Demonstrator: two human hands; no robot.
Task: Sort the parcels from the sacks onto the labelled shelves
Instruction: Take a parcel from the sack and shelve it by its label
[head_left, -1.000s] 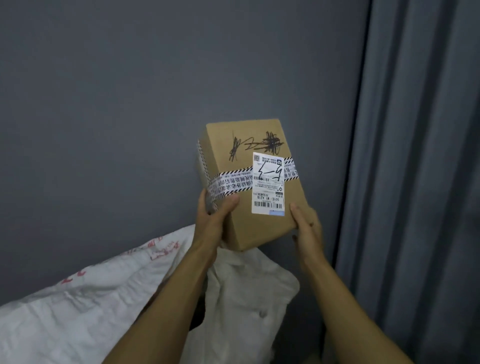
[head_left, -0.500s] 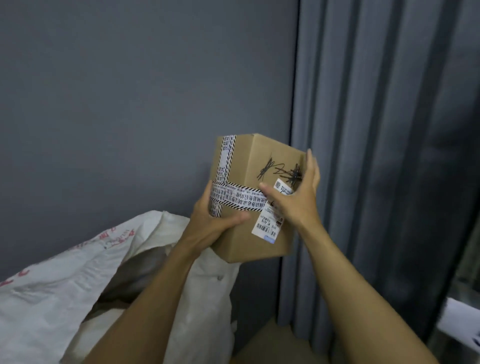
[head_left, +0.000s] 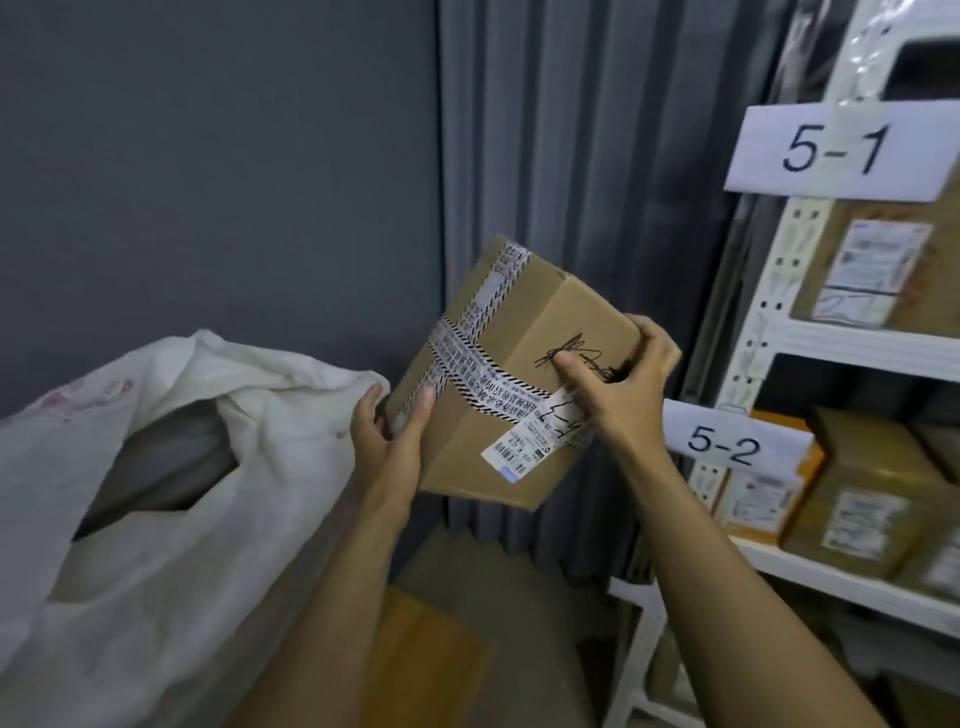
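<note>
I hold a brown cardboard parcel (head_left: 524, 332) in mid-air with both hands, tilted to the right. It has striped printed tape, a black scribble and a white label with handwriting. My left hand (head_left: 387, 439) grips its lower left corner. My right hand (head_left: 621, 384) is clamped over its right face, thumb on the scribble. An open white sack (head_left: 171, 467) lies at the lower left. A white metal shelf (head_left: 857, 343) stands at the right, with paper signs reading 5-1 (head_left: 836, 150) and 5-2 (head_left: 727, 441).
Several labelled cardboard parcels (head_left: 862, 499) fill the shelf levels at the right. A grey curtain (head_left: 571, 156) hangs behind the held parcel, beside a dark grey wall. Another cardboard box (head_left: 421, 660) lies on the floor below my arms.
The view has swung right, bringing the shelf and its signs into sight. The parcel has tilted over to the right, and my right hand has shifted from its bottom edge onto its scribbled face.
</note>
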